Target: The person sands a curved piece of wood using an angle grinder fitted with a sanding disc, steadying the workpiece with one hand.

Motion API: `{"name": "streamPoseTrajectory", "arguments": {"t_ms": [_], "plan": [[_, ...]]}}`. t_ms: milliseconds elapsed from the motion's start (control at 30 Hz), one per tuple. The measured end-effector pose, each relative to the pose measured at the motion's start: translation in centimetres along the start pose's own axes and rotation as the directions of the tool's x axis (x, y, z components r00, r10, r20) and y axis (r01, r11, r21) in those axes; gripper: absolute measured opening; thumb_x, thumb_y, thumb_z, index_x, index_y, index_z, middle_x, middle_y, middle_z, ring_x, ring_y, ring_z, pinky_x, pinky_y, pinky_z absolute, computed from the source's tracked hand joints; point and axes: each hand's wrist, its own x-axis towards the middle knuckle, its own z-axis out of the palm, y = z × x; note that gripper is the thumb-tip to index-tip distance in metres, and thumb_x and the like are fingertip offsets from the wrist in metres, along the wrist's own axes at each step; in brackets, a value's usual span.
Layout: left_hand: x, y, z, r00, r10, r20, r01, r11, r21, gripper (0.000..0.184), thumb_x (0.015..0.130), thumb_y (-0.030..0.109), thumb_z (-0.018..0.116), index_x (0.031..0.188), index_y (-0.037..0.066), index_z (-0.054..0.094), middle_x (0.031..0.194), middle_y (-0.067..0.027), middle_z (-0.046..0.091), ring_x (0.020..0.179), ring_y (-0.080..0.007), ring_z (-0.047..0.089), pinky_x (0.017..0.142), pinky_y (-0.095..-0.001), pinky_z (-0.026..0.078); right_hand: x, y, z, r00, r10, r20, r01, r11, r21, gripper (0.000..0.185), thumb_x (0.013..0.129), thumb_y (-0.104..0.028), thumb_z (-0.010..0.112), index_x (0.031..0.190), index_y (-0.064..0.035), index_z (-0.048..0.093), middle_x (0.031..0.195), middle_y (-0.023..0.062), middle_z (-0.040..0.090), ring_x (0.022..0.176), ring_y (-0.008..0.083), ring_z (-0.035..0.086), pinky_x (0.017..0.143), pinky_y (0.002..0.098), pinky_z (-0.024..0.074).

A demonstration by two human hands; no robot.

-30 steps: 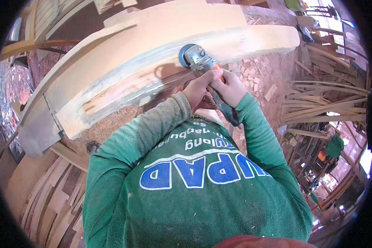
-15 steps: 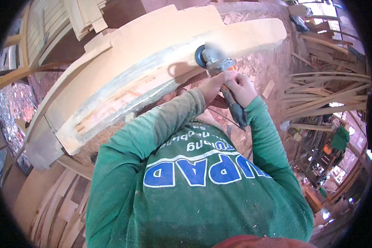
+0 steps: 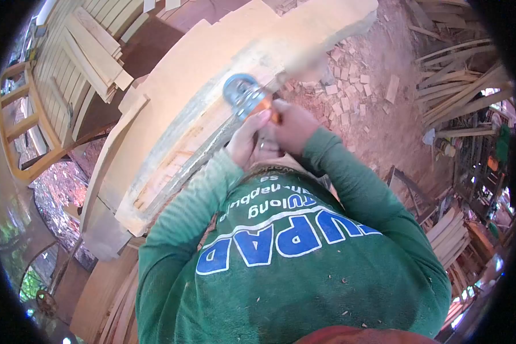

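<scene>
Both of my hands grip an angle grinder [image 3: 250,102] with a metal gear head and an orange part behind it. My left hand [image 3: 247,142] is wrapped around its near left side, the thumb lying up along the tool. On the right, my right hand [image 3: 294,127] closes around the orange part. The round disc end rests at or just over a large curved wooden piece [image 3: 178,97]; contact is too blurred to confirm. Grey filler-like patches and a bare reddish strip run along this piece. The grinder's rear body is hidden behind my hands.
Wood offcuts [image 3: 344,94] litter the ground beyond my right hand. Long curved strips [image 3: 464,86] are stacked at far right. Planks [image 3: 94,54] lie at upper left, near a yellow wooden frame [image 3: 34,123]. More boards [image 3: 112,298] lie at lower left.
The grinder and both hands have moved left and nearer my body along the wooden piece. The tool's head now tilts further left. My view has shifted too.
</scene>
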Motion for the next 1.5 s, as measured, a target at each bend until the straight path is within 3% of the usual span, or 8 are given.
{"name": "streamPoseTrajectory", "arguments": {"t_ms": [133,667,900,933,967,1000,1300,1500], "plan": [[4.9,0.5,1.7,0.996,-0.060,-0.071,0.081,0.935,0.346,0.060,0.099,0.054,0.064,0.140,0.011,0.055,0.111,-0.0109,0.072,0.084,-0.0274,0.075,0.080,-0.0414,0.065,-0.7,2.5,-3.7,0.990,-0.009,-0.144,0.017,0.998,0.055,0.047,0.095,-0.043,0.069,0.105,0.0026,0.067,0.098,0.0296,0.073,0.098,0.0444,0.072,0.085,0.0493,0.0567],[3.2,-1.2,3.2,0.978,0.137,-0.155,-0.083,0.946,0.313,0.062,0.099,0.046,0.061,0.146,0.009,0.047,0.132,-0.0191,0.063,0.113,-0.0327,0.072,0.085,-0.0464,0.068,-1.6,2.0,-3.4,0.995,-0.045,-0.094,0.037,0.996,-0.080,0.061,0.092,-0.055,0.068,0.104,0.0038,0.065,0.099,0.0298,0.070,0.097,0.0480,0.070,0.085,0.0550,0.0552],[3.0,-2.4,2.2,0.955,0.257,-0.147,-0.243,0.964,0.109,0.059,0.098,0.044,0.065,0.144,0.010,0.051,0.125,-0.0156,0.067,0.097,-0.0280,0.074,0.077,-0.0408,0.067,-1.0,0.9,-2.9,0.998,-0.063,0.030,0.067,0.990,-0.124,0.060,0.095,-0.052,0.065,0.120,0.0026,0.066,0.106,0.0296,0.074,0.102,0.0469,0.072,0.088,0.0543,0.0560],[3.9,-1.7,1.1,0.990,0.122,-0.070,-0.109,0.980,0.164,0.054,0.098,0.046,0.066,0.137,0.010,0.058,0.119,-0.0128,0.069,0.097,-0.0263,0.073,0.079,-0.0416,0.064,-0.5,1.6,-3.7,0.996,-0.081,0.028,0.082,0.994,-0.076,0.057,0.096,-0.050,0.065,0.120,0.0023,0.066,0.106,0.0285,0.074,0.101,0.0452,0.073,0.086,0.0531,0.0563],[7.7,-2.8,-0.7,0.886,0.463,0.020,-0.429,0.803,0.413,0.062,0.096,0.055,0.067,0.134,0.007,0.060,0.123,-0.0146,0.069,0.104,-0.0284,0.072,0.088,-0.0458,0.061,0.0,2.3,-4.3,0.995,-0.092,0.021,0.093,0.995,-0.024,0.055,0.097,-0.047,0.064,0.120,0.0020,0.067,0.105,0.0273,0.075,0.100,0.0435,0.074,0.085,0.0518,0.0567],[5.4,-1.2,3.5,0.985,0.139,-0.099,-0.100,0.941,0.324,0.064,0.094,0.061,0.065,0.131,0.008,0.064,0.122,-0.0145,0.070,0.097,-0.0306,0.073,0.086,-0.0458,0.061,0.5,3.3,-4.8,0.993,-0.114,0.022,0.114,0.993,0.024,0.052,0.098,-0.046,0.063,0.119,0.0018,0.067,0.104,0.0262,0.075,0.098,0.0412,0.074,0.084,0.0497,0.0567],[-1.6,-2.2,-2.0,0.966,0.242,-0.095,-0.191,0.909,0.371,0.078,0.090,0.073,0.061,0.129,0.005,0.065,0.110,-0.0183,0.070,0.091,-0.0314,0.073,0.084,-0.0436,0.062,0.7,1.2,1.7,0.976,-0.189,0.105,0.194,0.980,-0.039,0.043,0.102,-0.037,0.062,0.117,0.0035,0.067,0.101,0.0221,0.074,0.097,0.0317,0.073,0.086,0.0421,0.0557],[-10.6,-4.1,-8.2,0.937,0.316,-0.149,-0.277,0.932,0.233,0.096,0.087,0.074,0.065,0.151,0.004,0.047,0.123,-0.0230,0.064,0.104,-0.0403,0.070,0.095,-0.0481,0.060,-1.2,-4.7,10.9,0.939,-0.253,0.235,0.286,0.950,-0.123,0.047,0.099,-0.036,0.066,0.122,0.0049,0.069,0.105,0.0201,0.077,0.099,0.0260,0.073,0.087,0.0386,0.0556]]}}
